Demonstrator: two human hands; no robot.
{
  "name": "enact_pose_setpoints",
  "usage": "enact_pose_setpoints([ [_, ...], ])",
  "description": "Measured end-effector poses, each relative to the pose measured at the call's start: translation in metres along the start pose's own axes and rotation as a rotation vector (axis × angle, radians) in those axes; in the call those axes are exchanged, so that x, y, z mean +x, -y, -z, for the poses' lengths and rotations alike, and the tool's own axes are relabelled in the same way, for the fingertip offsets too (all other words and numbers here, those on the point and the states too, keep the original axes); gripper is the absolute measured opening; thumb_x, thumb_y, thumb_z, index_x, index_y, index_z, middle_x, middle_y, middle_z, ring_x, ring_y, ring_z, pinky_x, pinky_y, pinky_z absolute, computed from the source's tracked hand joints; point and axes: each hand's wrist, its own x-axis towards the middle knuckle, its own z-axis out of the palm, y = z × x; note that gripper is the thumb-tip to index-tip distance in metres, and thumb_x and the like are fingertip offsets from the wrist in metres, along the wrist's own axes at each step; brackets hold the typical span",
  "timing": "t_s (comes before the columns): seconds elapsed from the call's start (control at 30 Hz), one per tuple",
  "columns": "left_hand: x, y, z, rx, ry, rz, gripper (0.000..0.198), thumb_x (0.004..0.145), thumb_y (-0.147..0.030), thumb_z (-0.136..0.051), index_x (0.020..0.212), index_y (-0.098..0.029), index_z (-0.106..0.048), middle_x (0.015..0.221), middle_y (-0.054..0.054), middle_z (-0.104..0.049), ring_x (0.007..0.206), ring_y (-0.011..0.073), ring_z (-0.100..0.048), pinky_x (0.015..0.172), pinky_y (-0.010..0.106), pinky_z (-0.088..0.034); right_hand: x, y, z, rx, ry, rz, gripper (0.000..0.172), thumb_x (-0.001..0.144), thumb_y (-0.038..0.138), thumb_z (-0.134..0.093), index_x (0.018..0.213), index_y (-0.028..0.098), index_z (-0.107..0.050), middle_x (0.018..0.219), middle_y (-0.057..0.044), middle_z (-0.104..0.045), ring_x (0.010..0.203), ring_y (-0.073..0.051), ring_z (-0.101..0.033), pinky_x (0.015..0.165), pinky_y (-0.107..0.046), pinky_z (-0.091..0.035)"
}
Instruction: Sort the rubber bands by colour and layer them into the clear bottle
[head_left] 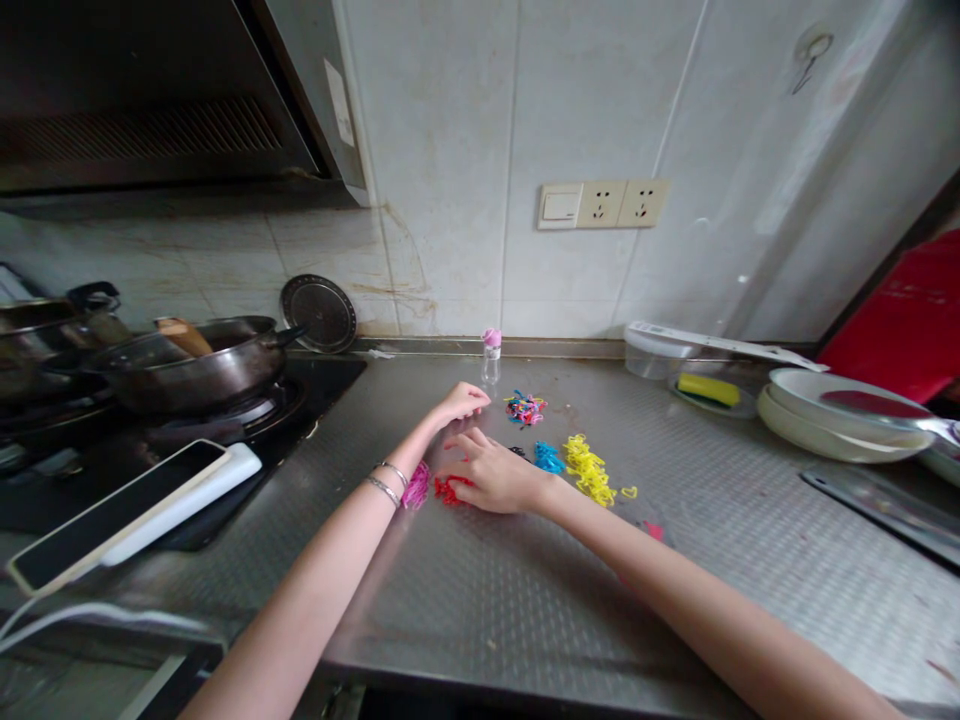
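Two bare hands among piles of small coloured elastic bands on a steel kitchen surface

The right hand (491, 475) lay near the middle of the steel surface (487, 600), fingers spread open and flat, fingertips touching a pile of red bands (448, 490). A pink pile (417, 485) sat just left of the red one, beside the left wrist. The left hand (461, 402) rested farther off, fingers curled closed; whether they gripped anything could not be told. Just beyond it stood a small clear bottle (491, 358) with a pink cap. To the right lay a mixed-colour pile (525, 408), a blue pile (549, 458) and a yellow pile (590, 470). A phone (120, 510) lay at the near left, by a wok (195, 365); white bowls (832, 425) stood at the far right
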Motion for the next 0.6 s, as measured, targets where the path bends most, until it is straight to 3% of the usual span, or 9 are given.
enact_pose_setpoints([
  [0.27,-0.002,-0.0023,0.0001,0.036,0.002,0.034,0.03,0.068,-0.033,-0.052,0.083,-0.011,-0.065,0.052,-0.002,-0.049,0.039,0.005,-0.038,0.035,0.016,-0.024,-0.0009,0.0003,-0.0048,-0.065,0.035,-0.011,0.027,0.083,0.034,-0.044,0.103,0.023,-0.061,0.113,-0.009,-0.045,0.103,-0.024,-0.036,0.085,-0.041,-0.039],
  [0.6,0.0017,0.0049,-0.0011,0.054,0.013,-0.014,0.029,0.068,-0.033,-0.051,0.079,-0.01,-0.065,0.054,0.0,-0.05,0.04,0.0057,-0.039,0.035,0.017,-0.024,-0.0015,0.0063,-0.0085,-0.059,0.048,-0.03,0.031,0.084,0.036,-0.042,0.108,0.022,-0.057,0.112,-0.01,-0.045,0.103,-0.023,-0.036,0.084,-0.042,-0.039],
])
